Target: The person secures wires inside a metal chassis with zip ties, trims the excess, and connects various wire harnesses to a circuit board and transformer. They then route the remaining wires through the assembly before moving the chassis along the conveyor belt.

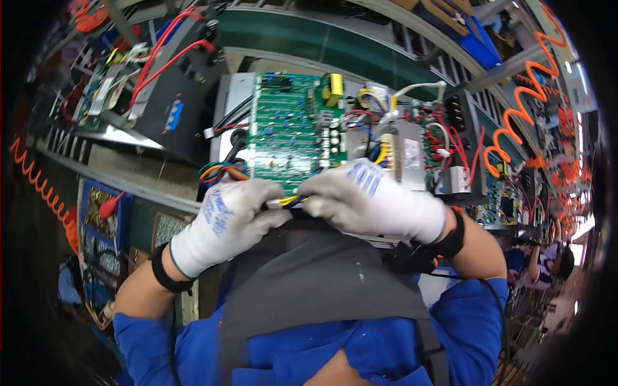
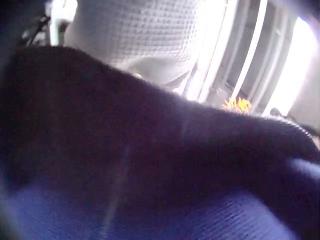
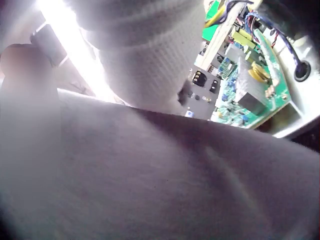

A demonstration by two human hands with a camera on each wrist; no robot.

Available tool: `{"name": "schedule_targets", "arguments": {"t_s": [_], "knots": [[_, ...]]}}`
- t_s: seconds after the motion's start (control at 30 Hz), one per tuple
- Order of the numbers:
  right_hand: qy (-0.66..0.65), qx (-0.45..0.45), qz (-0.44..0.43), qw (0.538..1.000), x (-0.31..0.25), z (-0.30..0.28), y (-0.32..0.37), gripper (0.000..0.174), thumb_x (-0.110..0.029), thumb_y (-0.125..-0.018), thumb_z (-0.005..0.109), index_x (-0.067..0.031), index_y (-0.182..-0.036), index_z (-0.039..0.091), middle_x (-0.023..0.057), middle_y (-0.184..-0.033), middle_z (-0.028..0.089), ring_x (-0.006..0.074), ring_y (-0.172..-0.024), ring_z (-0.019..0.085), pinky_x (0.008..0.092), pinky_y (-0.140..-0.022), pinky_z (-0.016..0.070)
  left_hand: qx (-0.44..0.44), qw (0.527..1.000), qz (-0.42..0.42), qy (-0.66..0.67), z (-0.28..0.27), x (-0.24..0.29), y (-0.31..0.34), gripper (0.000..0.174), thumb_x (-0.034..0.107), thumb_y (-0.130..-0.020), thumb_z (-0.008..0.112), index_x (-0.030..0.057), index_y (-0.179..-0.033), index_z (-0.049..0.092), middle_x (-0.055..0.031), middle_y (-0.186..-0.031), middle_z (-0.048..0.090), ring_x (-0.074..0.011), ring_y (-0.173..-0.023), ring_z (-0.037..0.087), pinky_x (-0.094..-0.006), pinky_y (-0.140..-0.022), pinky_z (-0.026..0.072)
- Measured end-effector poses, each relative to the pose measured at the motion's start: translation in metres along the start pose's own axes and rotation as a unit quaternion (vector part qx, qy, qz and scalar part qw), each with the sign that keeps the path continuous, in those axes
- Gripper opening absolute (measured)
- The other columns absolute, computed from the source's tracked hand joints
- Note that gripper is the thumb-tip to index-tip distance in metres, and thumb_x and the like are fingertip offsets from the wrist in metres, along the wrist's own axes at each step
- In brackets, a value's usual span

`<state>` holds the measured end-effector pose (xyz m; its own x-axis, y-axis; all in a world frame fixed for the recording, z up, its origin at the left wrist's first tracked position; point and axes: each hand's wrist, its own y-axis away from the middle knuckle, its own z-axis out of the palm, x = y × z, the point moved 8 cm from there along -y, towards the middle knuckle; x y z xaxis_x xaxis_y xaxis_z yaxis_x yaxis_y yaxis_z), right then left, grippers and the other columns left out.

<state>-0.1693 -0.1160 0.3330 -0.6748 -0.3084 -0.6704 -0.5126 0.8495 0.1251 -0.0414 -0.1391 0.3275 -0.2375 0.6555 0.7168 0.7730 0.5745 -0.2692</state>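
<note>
In the head view both hands wear white knit gloves with blue print and meet at the near edge of a green circuit board. Fingertips of the left hand pinch the white connector on a short bundle of yellow and dark wires. From the other side, the right hand pinches those wires, its fingers curled. Coloured wires bunch beside the board, just above the left hand. Both wrist views show mostly sleeve and glove cuff; the fingers are hidden there.
A metal-cased module and red wires sit right of the board. Another dark unit with red cables stands at the left. Orange coiled hoses hang on both sides. Parts bins are at the lower left.
</note>
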Motion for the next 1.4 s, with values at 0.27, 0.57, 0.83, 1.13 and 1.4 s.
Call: {"name": "schedule_targets", "arguments": {"t_s": [0.27, 0.57, 0.83, 1.13, 1.4], "knots": [[-0.338, -0.301, 0.116, 0.884, 0.011, 0.031, -0.024, 0.035, -0.031, -0.096, 0.054, 0.0032, -0.099, 0.061, 0.003, -0.081, 0.063, 0.011, -0.076, 0.058, 0.0285, -0.07, 0.048, 0.107, 0.932, 0.262, -0.227, -0.008, 0.033, 0.009, 0.014, 0.009, -0.068, 0.065, 0.006, -0.079, 0.057, -0.0022, -0.06, 0.05, -0.017, -0.053, 0.058, -0.0312, -0.046, 0.0445], [0.327, 0.11, -0.165, 0.924, -0.034, 0.002, -0.01, 0.029, -0.02, -0.065, 0.068, -0.0089, -0.091, 0.062, -0.0003, -0.068, 0.054, 0.0187, -0.069, 0.057, 0.0354, -0.068, 0.0446, -0.219, 0.696, -0.308, 0.611, 0.068, -0.038, 0.03, 0.07, 0.061, -0.096, 0.033, -0.0041, -0.115, 0.052, -0.0102, -0.088, 0.065, -0.0097, -0.062, 0.062, -0.0183, -0.052, 0.0479], [0.027, 0.05, 0.002, 0.998, -0.003, 0.011, -0.007, 0.024, -0.026, -0.091, 0.06, -0.0058, -0.102, 0.064, 0.013, -0.076, 0.065, 0.03, -0.069, 0.066, 0.0375, -0.061, 0.0512, -0.14, 0.944, -0.149, 0.26, 0.034, -0.034, 0.007, 0.019, 0.02, -0.088, 0.062, 0.0033, -0.095, 0.055, -0.0082, -0.076, 0.062, -0.0188, -0.065, 0.064, -0.0319, -0.058, 0.0491], [0.003, 0.054, 0.401, 0.915, 0.044, -0.012, 0.037, 0.031, -0.03, -0.094, 0.054, -0.0015, -0.088, 0.063, 0.0195, -0.075, 0.063, 0.0362, -0.077, 0.065, 0.0429, -0.067, 0.0479, 0.085, 0.993, 0.035, -0.07, -0.018, -0.04, -0.006, 0.032, 0.021, -0.075, 0.073, 0.0051, -0.1, 0.062, -0.0098, -0.094, 0.067, -0.0272, -0.088, 0.064, -0.0393, -0.074, 0.0489], [0.16, 0.044, 0.469, 0.868, 0.074, -0.002, 0.039, 0.025, -0.026, -0.093, 0.052, -0.0044, -0.098, 0.063, 0.0186, -0.081, 0.065, 0.0355, -0.081, 0.065, 0.045, -0.073, 0.0494, -0.055, 0.99, 0.123, -0.041, -0.012, -0.076, -0.013, 0.029, 0.014, -0.075, 0.071, 0.0057, -0.101, 0.062, -0.0091, -0.099, 0.066, -0.0266, -0.086, 0.063, -0.0384, -0.069, 0.0474]]}}
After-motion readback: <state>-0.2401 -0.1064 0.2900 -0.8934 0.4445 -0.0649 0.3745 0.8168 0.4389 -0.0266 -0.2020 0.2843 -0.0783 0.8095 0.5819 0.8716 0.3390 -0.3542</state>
